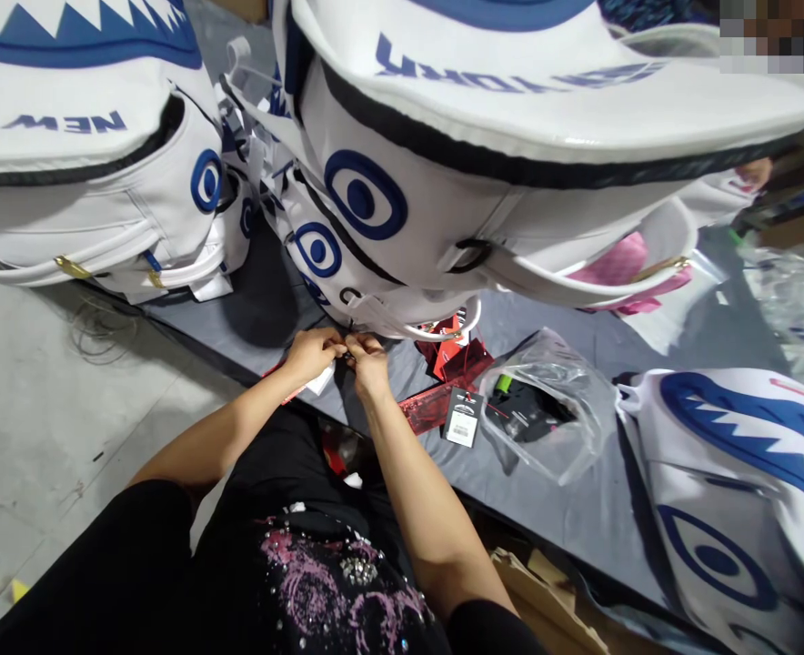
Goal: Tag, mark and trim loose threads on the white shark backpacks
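Observation:
My left hand (pixel 315 353) and my right hand (pixel 366 357) meet at the table's near edge, fingers pinched close together on something small and dark that I cannot make out. They are just below a white bag (pixel 375 291) with blue eye patches and a metal ring. Under my left hand hangs a white and red tag (pixel 318 380). To the right of my right hand lie red tags (pixel 447 350), a shiny red strip (pixel 424 405) and a black tag with a white label (pixel 462 417).
A clear plastic bag (pixel 558 400) with black contents lies on the grey table (pixel 545 514). Large white bags stand at the left (pixel 102 205), overhead (pixel 457 173) and at the right (pixel 736 491). Crumpled clear plastic (pixel 801 296) is at the far right. A person's hand (pixel 755 173) shows behind.

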A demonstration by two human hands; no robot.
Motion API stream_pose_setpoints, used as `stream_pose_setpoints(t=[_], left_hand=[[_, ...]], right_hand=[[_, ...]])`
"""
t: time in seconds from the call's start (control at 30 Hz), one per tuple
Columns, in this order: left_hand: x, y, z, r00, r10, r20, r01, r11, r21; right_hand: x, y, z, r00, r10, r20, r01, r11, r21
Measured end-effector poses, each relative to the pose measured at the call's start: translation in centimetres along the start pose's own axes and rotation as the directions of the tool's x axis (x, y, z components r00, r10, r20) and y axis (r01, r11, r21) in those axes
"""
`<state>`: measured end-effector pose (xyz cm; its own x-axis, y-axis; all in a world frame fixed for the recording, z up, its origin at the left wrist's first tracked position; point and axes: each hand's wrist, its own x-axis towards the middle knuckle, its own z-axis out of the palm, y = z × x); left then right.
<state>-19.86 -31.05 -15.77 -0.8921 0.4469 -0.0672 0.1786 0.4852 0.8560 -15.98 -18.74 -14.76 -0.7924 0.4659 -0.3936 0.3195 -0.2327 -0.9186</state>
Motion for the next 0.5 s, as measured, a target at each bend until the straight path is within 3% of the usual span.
stream_pose_setpoints(t=[0.3,0.5], left_hand=[[-0.07,0.05,-0.20,0.998,0.033,0.045,-0.033,0.999,-0.008],[-0.12,0.36,0.09,0.999,-0.015,0.037,0.015,1.000,0.017]], right_hand=[[0.23,0.30,-0.01,1.000,0.007,-0.009,-0.007,1.000,-0.006],[0.11,0.05,0.06,0.999,-0.047,-0.005,0.046,0.996,-0.075]])
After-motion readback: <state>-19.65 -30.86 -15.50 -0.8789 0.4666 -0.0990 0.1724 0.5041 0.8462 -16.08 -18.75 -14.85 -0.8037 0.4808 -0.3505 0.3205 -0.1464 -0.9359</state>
